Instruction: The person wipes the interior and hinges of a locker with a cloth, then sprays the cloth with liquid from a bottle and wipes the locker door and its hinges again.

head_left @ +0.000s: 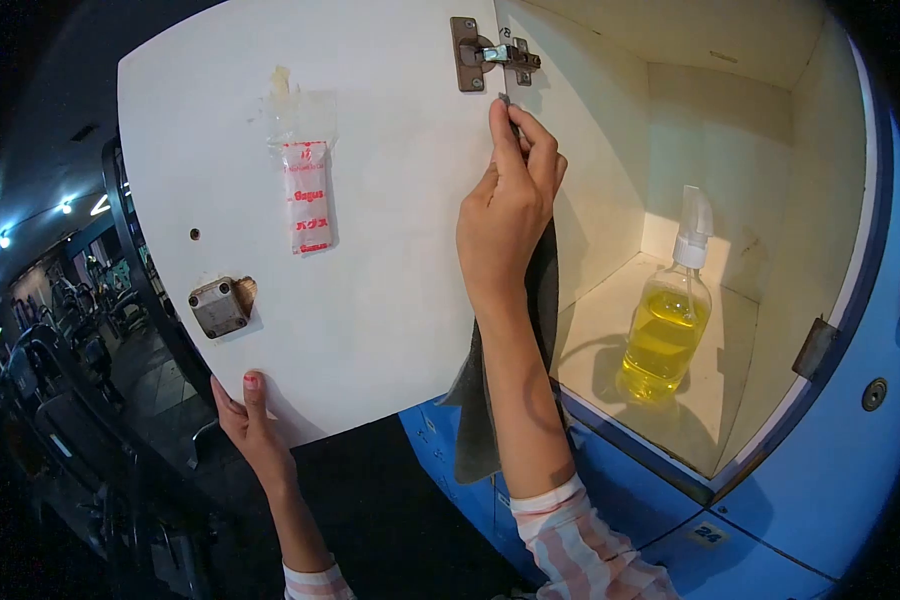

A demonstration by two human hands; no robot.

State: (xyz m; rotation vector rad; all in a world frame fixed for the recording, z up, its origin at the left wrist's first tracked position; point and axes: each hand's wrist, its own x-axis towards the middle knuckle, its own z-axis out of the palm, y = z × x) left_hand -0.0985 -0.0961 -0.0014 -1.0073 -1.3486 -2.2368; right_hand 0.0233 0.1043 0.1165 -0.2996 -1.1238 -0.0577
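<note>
The white inner face of an open locker door [390, 250] fills the middle of the view. My left hand [257, 425] grips its lower left corner, thumb on the inner face and the other fingers partly behind the edge. My right hand [515, 195] is closed in a pinch on a dark grey cloth [478, 430]. A tip of the cloth touches the hinge-side edge of the door, just below the metal hinge [485, 55]. The rest hangs down behind my right forearm. Inside the locker, right of that hand, stands a spray bottle [667, 335] with yellow liquid.
A packet with red print [307, 197] is stuck to the door, above a metal lock [220, 307]. Blue locker fronts [660, 500] lie below and to the right, one numbered 24. Gym machines [80, 400] stand in the dim room at left.
</note>
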